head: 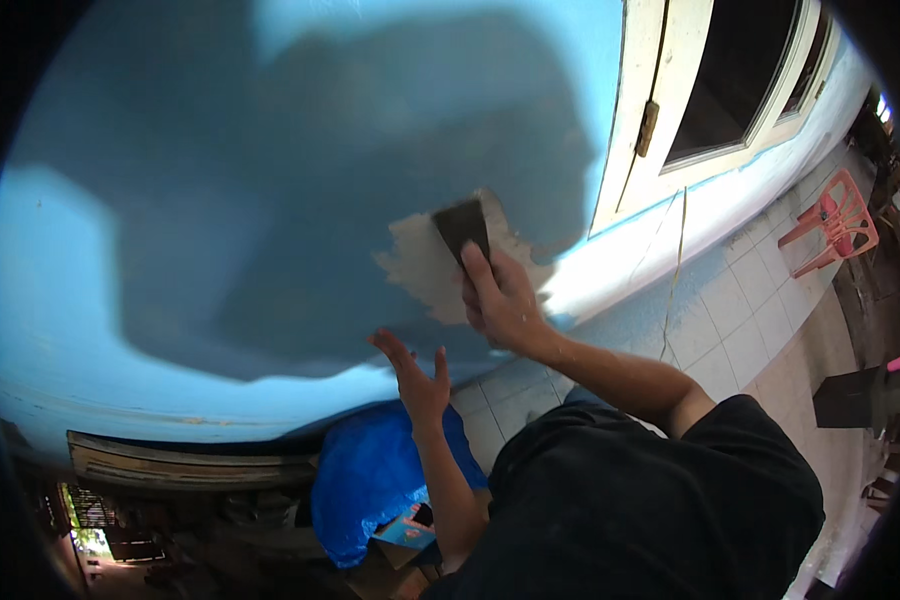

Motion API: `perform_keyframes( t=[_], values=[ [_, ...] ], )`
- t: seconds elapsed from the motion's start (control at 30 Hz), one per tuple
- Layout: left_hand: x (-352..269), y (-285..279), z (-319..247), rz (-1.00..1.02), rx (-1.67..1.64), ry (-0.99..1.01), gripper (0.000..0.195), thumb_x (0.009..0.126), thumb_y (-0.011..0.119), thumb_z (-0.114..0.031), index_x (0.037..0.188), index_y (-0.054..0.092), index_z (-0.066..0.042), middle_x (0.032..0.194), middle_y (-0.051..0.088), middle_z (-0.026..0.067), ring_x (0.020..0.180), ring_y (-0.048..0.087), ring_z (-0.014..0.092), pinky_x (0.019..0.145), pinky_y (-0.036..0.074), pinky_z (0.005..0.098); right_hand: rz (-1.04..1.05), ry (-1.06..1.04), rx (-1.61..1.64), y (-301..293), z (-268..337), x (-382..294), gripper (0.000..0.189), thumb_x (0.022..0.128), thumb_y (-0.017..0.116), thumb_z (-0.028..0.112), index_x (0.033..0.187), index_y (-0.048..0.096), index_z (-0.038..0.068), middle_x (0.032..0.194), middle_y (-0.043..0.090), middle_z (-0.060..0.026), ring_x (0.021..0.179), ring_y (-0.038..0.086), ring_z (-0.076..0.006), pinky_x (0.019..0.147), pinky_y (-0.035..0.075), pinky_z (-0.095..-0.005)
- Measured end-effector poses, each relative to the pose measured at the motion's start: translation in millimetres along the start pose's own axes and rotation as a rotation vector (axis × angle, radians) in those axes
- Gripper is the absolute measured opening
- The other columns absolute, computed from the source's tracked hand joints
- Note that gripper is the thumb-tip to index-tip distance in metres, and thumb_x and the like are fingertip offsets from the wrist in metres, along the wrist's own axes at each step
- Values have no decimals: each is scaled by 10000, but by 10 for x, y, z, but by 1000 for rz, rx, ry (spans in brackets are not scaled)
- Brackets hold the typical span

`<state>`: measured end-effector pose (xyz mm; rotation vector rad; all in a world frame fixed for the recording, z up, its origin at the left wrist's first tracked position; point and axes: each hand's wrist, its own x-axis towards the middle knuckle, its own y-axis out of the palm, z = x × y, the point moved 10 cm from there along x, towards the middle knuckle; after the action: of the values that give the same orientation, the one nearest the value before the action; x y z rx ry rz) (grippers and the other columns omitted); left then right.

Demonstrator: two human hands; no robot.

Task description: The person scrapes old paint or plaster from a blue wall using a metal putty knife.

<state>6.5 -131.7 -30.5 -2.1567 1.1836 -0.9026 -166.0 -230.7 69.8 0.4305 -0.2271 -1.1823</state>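
My right hand [499, 296] grips a putty knife [463, 226] with a dark, wide blade, the thumb lying along it. Its blade is over a ragged grey-white patch [420, 255] on the blue painted wall [330, 210]. Whether the edge touches the surface I cannot tell. Lower and to the left, my left hand [420, 386] holds nothing, its fingers spread close to the wall. A broad shadow covers much of the wall around the patch.
A white-framed window or door [675, 135] stands right of the patch. A cord [675, 277] hangs down below it. On the tiled floor [750, 300] is a pink plastic chair [836, 225]. A blue plastic sheet [367, 472] partly covers cardboard boxes [401, 551] below my left hand.
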Motion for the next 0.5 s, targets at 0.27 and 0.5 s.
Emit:
perform_keyframes(
  t=[0.27, 0.5],
  values=[
    [18, -14, -10, 1, -22, -11, 936, 946, 613, -391, 1566, -40, -134, 1601, -92, 253, 1448, 175, 454, 1015, 475, 470, 21, -38, -17, -64, -83, -4, 397, 1042, 440, 425, 874, 499, 69, 575, 377, 48, 423, 365, -40, 361, 303, -215],
    [-26, -2, -34, 9, -13, 4, 938, 945, 606, -393, 1565, -47, -131, 1603, -81, 246, 1437, 195, 466, 1032, 462, 488, 43, -112, 3, -81, -22, 46, 405, 1033, 456, 441, 881, 501, 68, 577, 388, 50, 432, 389, -44, 371, 313, -219]
  ],
)
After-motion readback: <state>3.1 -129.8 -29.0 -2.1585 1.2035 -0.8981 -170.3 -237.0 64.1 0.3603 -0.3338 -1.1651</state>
